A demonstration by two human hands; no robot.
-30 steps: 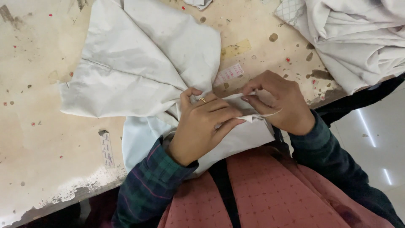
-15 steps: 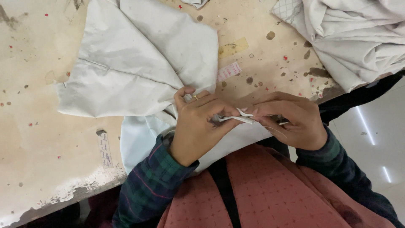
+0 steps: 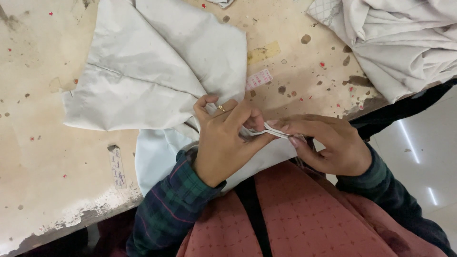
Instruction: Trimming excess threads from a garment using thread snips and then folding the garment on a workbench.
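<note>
Pale grey cloth, creased edge pinched between left hand and right hand.

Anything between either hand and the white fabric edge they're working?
Nothing visible. The left hand and right hand both pinch the folded edge of the white fabric piece directly, close to the table edge. The fabric pile lies apart at the upper right.

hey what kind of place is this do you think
Probably a garment or tailoring workshop: both hands pinch the pale fabric piece on a worn, paint-spotted worktable, with a heap of similar cloth nearby.
</note>
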